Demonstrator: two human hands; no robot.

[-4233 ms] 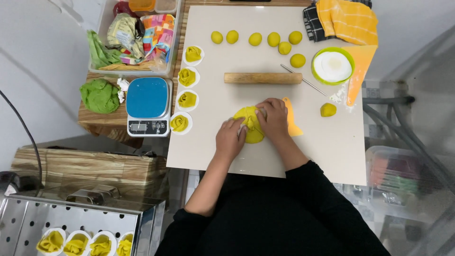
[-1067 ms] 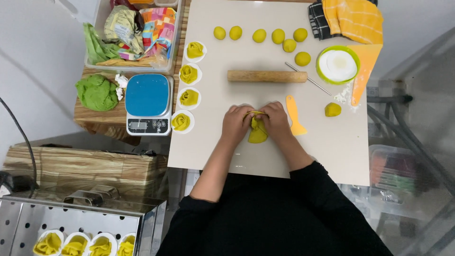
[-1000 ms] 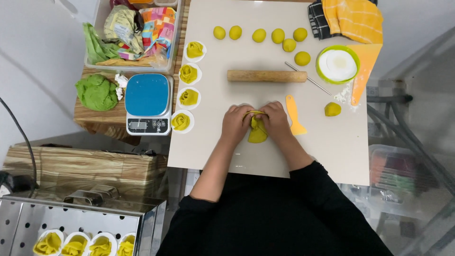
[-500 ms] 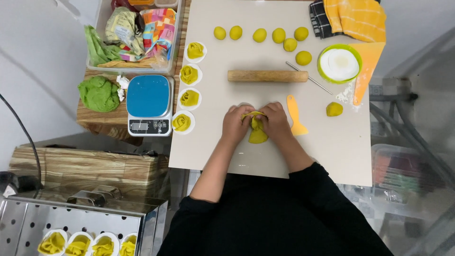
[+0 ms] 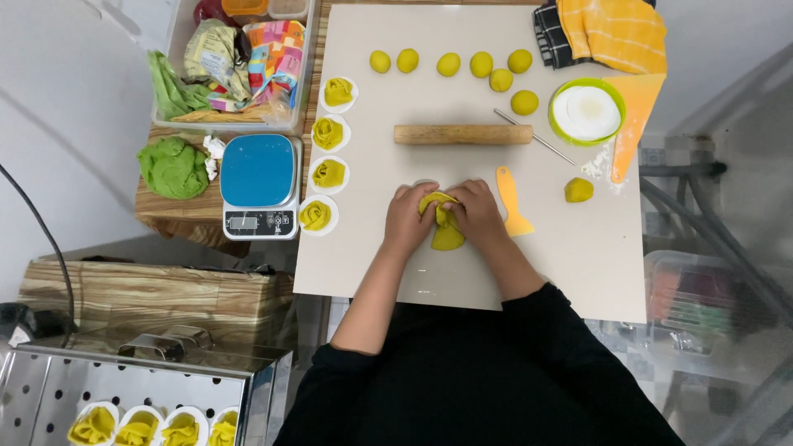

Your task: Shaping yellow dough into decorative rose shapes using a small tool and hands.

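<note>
A folded piece of yellow dough (image 5: 446, 235) lies on the beige work mat (image 5: 372, 264) in front of me. My left hand (image 5: 409, 216) and my right hand (image 5: 475, 211) pinch its upper part from both sides, fingers closed on it. A wooden rolling pin (image 5: 462, 134) lies just beyond the hands. A yellow scraper (image 5: 512, 202) rests right of my right hand. Several shaped yellow dough flowers on white papers (image 5: 328, 173) line the mat's left edge.
Several yellow dough balls (image 5: 450, 64) sit at the far edge; one dough lump (image 5: 578, 190) lies at the right. A green bowl of flour (image 5: 586, 111), a thin metal stick (image 5: 535, 137), a blue scale (image 5: 258, 183), green dough (image 5: 172, 167), a steamer tray (image 5: 107, 396).
4.2 s ago the dough lay flat as a round under my hands; now it is folded and gathered between my fingers. Over the last second the hands barely moved.
</note>
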